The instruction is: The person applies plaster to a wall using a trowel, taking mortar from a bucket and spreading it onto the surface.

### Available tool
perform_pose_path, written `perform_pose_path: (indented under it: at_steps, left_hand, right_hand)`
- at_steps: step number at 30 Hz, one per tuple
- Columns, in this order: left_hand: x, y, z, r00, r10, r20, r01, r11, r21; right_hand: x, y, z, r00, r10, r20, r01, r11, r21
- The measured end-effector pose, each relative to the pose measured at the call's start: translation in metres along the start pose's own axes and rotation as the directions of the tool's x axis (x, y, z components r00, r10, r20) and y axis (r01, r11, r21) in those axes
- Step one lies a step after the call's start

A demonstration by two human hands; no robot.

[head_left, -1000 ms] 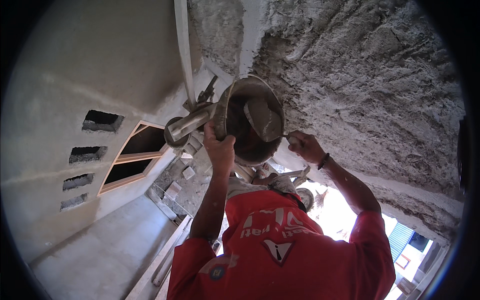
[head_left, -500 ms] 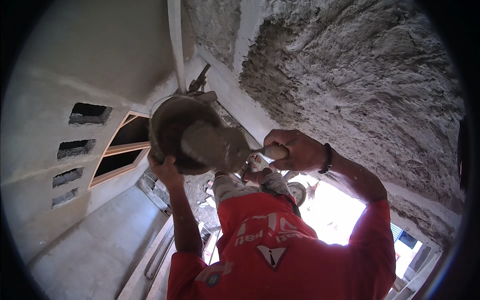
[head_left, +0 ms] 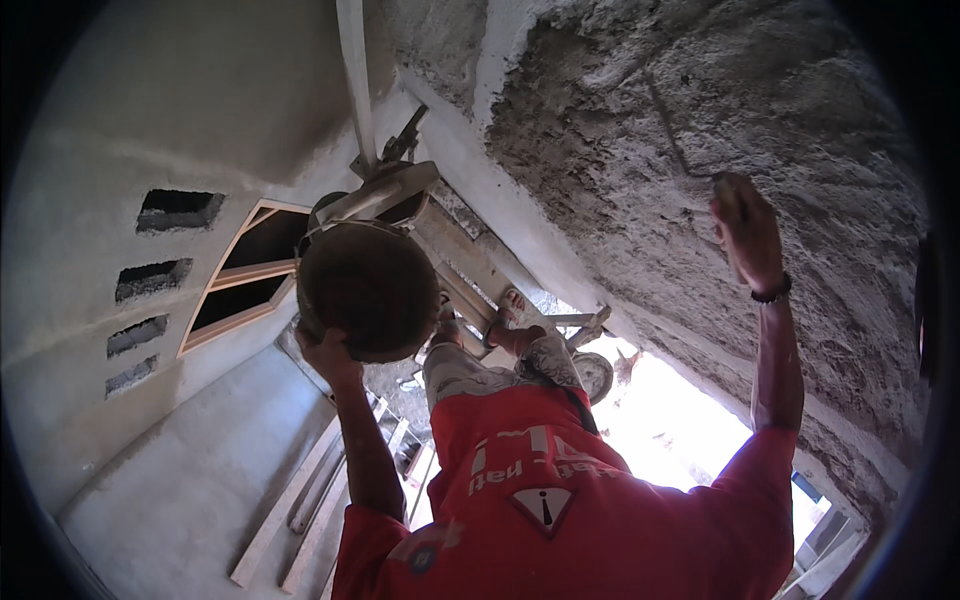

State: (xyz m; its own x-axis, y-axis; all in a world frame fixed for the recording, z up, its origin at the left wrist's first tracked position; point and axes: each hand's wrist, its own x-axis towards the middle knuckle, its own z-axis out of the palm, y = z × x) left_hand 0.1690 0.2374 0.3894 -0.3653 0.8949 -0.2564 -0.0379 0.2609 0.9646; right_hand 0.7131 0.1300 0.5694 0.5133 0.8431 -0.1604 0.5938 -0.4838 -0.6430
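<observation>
My left hand (head_left: 334,362) grips the lower left rim of a round, dark, mortar-stained bucket (head_left: 395,347). The bucket is held up in front of my body, its inside too dark to make out. Up at the right, beside the rough plastered wall (head_left: 610,190), my raised right hand (head_left: 750,235) is closed around the handle of a trowel (head_left: 732,192). The trowel's blade blends into the grey wall and cannot be clearly told apart.
A wooden-framed window (head_left: 245,275) and several block openings (head_left: 178,210) mark the smooth left wall. An upright pole (head_left: 355,85) stands beyond the bucket. Planks (head_left: 470,290) run below, near my feet. More boards (head_left: 290,500) lean at the lower left, and a wheel (head_left: 592,377) shows near a bright opening.
My right hand has swung the mortar-loaded trowel from over the bucket up and right to the wall. The bucket, still in my left hand, has moved slightly down.
</observation>
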Motion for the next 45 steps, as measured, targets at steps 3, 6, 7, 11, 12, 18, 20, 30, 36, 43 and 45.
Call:
perform_pose_path:
  at_steps: [3, 6, 7, 11, 12, 18, 20, 30, 36, 43, 45]
  left_hand:
    - [-0.007, -0.003, 0.028, 0.995, -0.003, 0.101, 0.014, 0.994, -0.104]
    - [-0.010, -0.003, 0.057, 0.988, -0.024, 0.155, 0.050, 0.984, -0.169]
    - [-0.013, 0.003, 0.072, 0.982, -0.075, 0.171, 0.114, 0.966, -0.232]
    - [-0.014, 0.009, 0.088, 0.949, -0.252, 0.190, 0.312, 0.841, -0.442]
    - [-0.008, -0.001, 0.079, 0.947, -0.252, 0.199, 0.315, 0.852, -0.419]
    - [-0.006, -0.083, 0.076, 0.936, -0.328, 0.131, 0.353, 0.877, -0.325]
    - [-0.002, -0.145, 0.061, 0.965, -0.223, 0.136, 0.252, 0.931, -0.263]
    - [-0.068, -0.089, 0.113, 0.908, -0.376, 0.183, 0.410, 0.888, -0.209]
    - [-0.098, -0.033, 0.163, 0.924, -0.153, 0.350, 0.144, 0.988, 0.052]
    - [-0.141, -0.012, 0.228, 0.832, -0.013, 0.555, -0.005, 1.000, 0.031]
    - [-0.145, -0.007, 0.236, 0.801, 0.001, 0.599, -0.048, 0.997, 0.063]
  right_hand:
    - [-0.031, 0.001, 0.027, 0.994, -0.001, 0.105, 0.003, 1.000, -0.015]
    - [-0.069, 0.044, 0.080, 0.932, 0.183, 0.312, -0.244, 0.955, 0.168]
    - [-0.080, 0.067, 0.095, 0.900, 0.212, 0.382, -0.242, 0.970, 0.034]
    - [-0.123, 0.113, 0.153, 0.882, 0.248, 0.402, -0.250, 0.967, -0.048]
    - [-0.131, 0.137, 0.163, 0.868, 0.171, 0.466, -0.131, 0.984, -0.117]
    - [-0.189, 0.277, 0.178, 0.882, 0.084, 0.463, 0.131, 0.901, -0.413]
    - [-0.194, 0.301, 0.178, 0.794, 0.317, 0.518, -0.190, 0.940, -0.283]
    - [-0.148, 0.211, 0.132, 0.667, 0.606, 0.433, -0.696, 0.715, 0.072]
    - [-0.164, 0.089, 0.095, 0.805, 0.279, 0.524, -0.574, 0.592, 0.566]
    - [-0.105, 0.016, 0.138, 0.689, 0.217, 0.691, -0.714, 0.041, 0.699]
    - [-0.080, 0.031, 0.180, 0.714, 0.238, 0.659, -0.667, -0.055, 0.743]
